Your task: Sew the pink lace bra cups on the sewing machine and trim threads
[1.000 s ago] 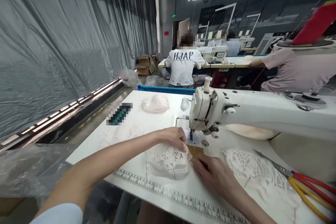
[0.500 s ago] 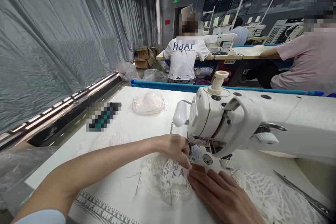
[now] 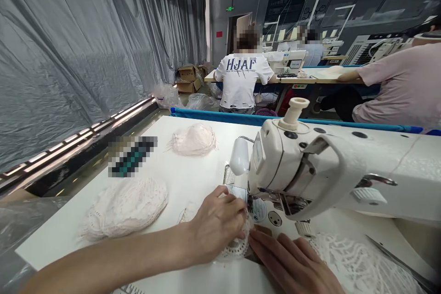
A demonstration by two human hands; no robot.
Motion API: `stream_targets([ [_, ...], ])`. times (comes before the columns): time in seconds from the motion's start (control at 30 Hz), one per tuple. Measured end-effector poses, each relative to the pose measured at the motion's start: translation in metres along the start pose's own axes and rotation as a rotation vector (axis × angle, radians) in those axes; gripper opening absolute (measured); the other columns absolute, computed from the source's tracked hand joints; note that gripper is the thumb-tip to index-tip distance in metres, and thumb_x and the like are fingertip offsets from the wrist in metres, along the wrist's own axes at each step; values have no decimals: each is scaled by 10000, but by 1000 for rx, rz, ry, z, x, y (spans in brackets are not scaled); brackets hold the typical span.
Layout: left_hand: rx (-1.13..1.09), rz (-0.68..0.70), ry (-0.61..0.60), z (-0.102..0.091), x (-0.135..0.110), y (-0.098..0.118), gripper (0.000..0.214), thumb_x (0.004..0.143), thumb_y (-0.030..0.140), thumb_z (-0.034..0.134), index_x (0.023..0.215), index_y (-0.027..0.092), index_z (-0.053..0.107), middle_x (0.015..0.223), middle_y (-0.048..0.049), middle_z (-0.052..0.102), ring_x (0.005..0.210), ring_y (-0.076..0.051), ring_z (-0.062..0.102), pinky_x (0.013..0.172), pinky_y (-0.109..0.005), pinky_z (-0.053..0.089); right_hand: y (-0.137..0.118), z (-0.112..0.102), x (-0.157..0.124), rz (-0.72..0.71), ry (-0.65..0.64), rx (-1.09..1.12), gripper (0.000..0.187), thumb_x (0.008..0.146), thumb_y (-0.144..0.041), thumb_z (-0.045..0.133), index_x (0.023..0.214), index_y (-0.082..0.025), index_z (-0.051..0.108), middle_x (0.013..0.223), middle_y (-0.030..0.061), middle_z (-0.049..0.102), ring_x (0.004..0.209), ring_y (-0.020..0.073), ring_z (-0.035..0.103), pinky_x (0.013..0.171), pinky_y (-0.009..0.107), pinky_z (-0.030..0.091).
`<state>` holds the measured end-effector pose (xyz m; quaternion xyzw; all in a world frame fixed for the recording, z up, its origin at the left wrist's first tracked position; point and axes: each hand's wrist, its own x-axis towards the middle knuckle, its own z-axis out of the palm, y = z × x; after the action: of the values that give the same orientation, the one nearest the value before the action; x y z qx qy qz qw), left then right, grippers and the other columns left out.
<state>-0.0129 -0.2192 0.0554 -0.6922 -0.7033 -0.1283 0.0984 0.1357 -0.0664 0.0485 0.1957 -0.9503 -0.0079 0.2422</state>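
My left hand (image 3: 218,223) is closed over a white lace piece (image 3: 237,245), its curled fingers at the cloth's upper edge beside the presser foot. Most of the lace is hidden beneath this hand. On the other side, my right hand (image 3: 292,262) lies flat with fingers stretched out, its fingertips touching the lace's right edge. Both hands rest in front of the white sewing machine (image 3: 299,165), near its needle. More white lace (image 3: 358,257) lies right of my right hand, with scissors (image 3: 403,262) partly on it.
A lace bundle (image 3: 127,206) lies on the white table (image 3: 193,174) at left, and a pale pink cup-shaped piece (image 3: 193,139) farther back. A ruler (image 3: 129,289) shows at the bottom edge. Beyond the blue table edge (image 3: 220,117), co-workers sit, one in a white shirt (image 3: 243,78).
My left hand has turned and moved down over the lace, covering much of it. My right hand stays at the lace's edge. The view has shifted slightly, showing the left bundle more clearly.
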Motion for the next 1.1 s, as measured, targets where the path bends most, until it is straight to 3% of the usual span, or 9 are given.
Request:
stream_targets([
  [0.1, -69, -12, 51, 5, 6, -11, 126, 889, 217, 471, 835, 140, 554, 922, -61, 601, 776, -162, 554, 874, -360, 374, 2, 5, 0, -34, -22, -123, 513, 995, -302, 184, 1095, -105, 647, 1080, 103, 694, 750, 188, 674, 596, 295, 475],
  [0.23, -131, -35, 72, 8, 16, -21, 187, 903, 134, 385, 768, 145, 515, 777, -23, 583, 546, -101, 489, 943, -374, 369, 6, 14, -5, -85, -42, -216, 463, 975, -239, 213, 1117, -121, 639, 1144, 96, 662, 746, 194, 686, 581, 317, 484],
  [0.33, -171, -32, 62, 9, 18, -23, 169, 895, 103, 385, 770, 144, 492, 828, -16, 579, 478, -62, 457, 1002, -357, 338, 9, 17, -9, -84, -45, -212, 430, 971, -295, 264, 1150, -133, 620, 1180, 102, 639, 756, 201, 683, 590, 327, 486],
  [0.5, -82, -52, 74, 3, 14, -13, 126, 867, 88, 399, 839, 128, 516, 1027, -92, 566, 591, -83, 515, 1008, -382, 315, 6, 14, -8, -34, -36, -165, 425, 957, -260, 261, 1154, -128, 614, 1159, 119, 650, 657, 189, 652, 575, 339, 464],
  [0.63, -54, 46, 42, -5, 8, -1, 184, 835, 41, 393, 883, 126, 549, 984, -82, 596, 813, -140, 545, 915, -342, 346, 2, 12, -9, 24, -15, -91, 427, 943, -250, 260, 1149, -108, 605, 1124, 136, 669, 658, 186, 637, 578, 325, 445],
  [0.8, -112, 56, 19, -3, 7, -2, 159, 819, 47, 439, 836, 140, 567, 931, -27, 616, 744, -111, 520, 899, -332, 324, 3, 14, -19, 81, -22, -24, 396, 927, -252, 303, 1188, -144, 581, 1095, 131, 672, 751, 197, 638, 650, 324, 448],
  [0.9, -134, 36, 16, -2, 7, -4, 147, 817, 60, 459, 860, 144, 572, 939, -24, 615, 762, -109, 525, 890, -325, 322, 4, 14, -22, 76, -96, -21, 398, 933, -248, 308, 1230, -145, 553, 1116, 129, 658, 735, 190, 636, 671, 331, 449],
  [1.1, -110, 56, -4, -7, 8, -4, 154, 798, 54, 481, 855, 151, 585, 953, -21, 600, 756, -109, 531, 883, -332, 325, 3, 11, -21, 97, -105, -16, 409, 964, -284, 267, 1253, -185, 540, 1088, 98, 670, 655, 178, 616, 679, 351, 442],
])
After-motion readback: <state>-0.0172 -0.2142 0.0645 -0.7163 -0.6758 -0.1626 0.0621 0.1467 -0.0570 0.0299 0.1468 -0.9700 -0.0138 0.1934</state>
